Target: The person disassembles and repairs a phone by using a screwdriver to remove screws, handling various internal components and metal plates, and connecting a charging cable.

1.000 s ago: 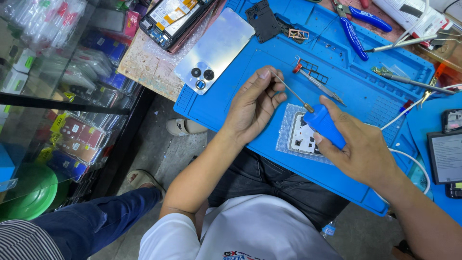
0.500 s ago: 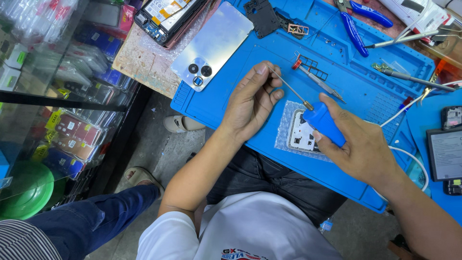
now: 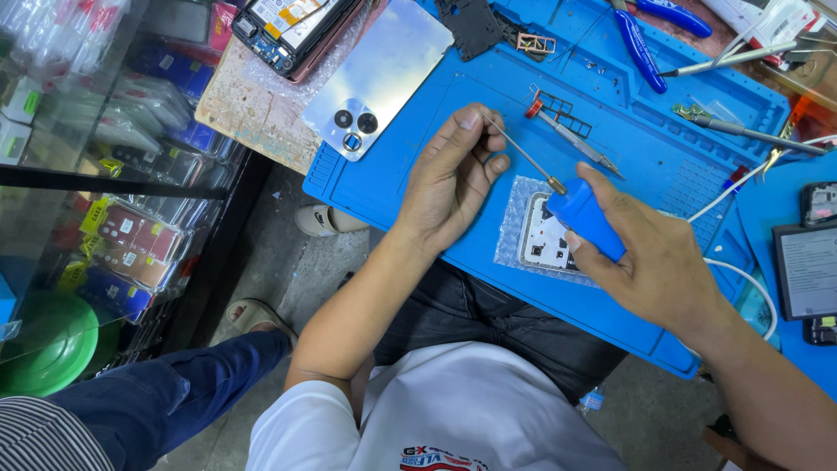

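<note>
My right hand [image 3: 658, 262] grips the blue handle of a soldering iron [image 3: 586, 216]; its thin metal tip [image 3: 519, 150] points up and left. The fingertips of my left hand [image 3: 453, 179] pinch or touch the far end of that tip. Under the iron's handle, a phone part with a camera cutout [image 3: 549, 242] lies on a sheet of bubble wrap [image 3: 516, 228], all on a blue work mat [image 3: 436, 148].
A silver phone back cover [image 3: 384, 74] and an opened phone [image 3: 292, 30] lie at the mat's upper left. A red-capped screwdriver [image 3: 571, 139], blue pliers [image 3: 641, 39] and tweezers [image 3: 750, 135] lie farther back. A glass display case [image 3: 96, 174] stands left; another person's leg [image 3: 174, 392] is nearby.
Both hands stay in nearly the same pose. My left fingers have shifted slightly along the iron's tip; the view has moved a little.
</note>
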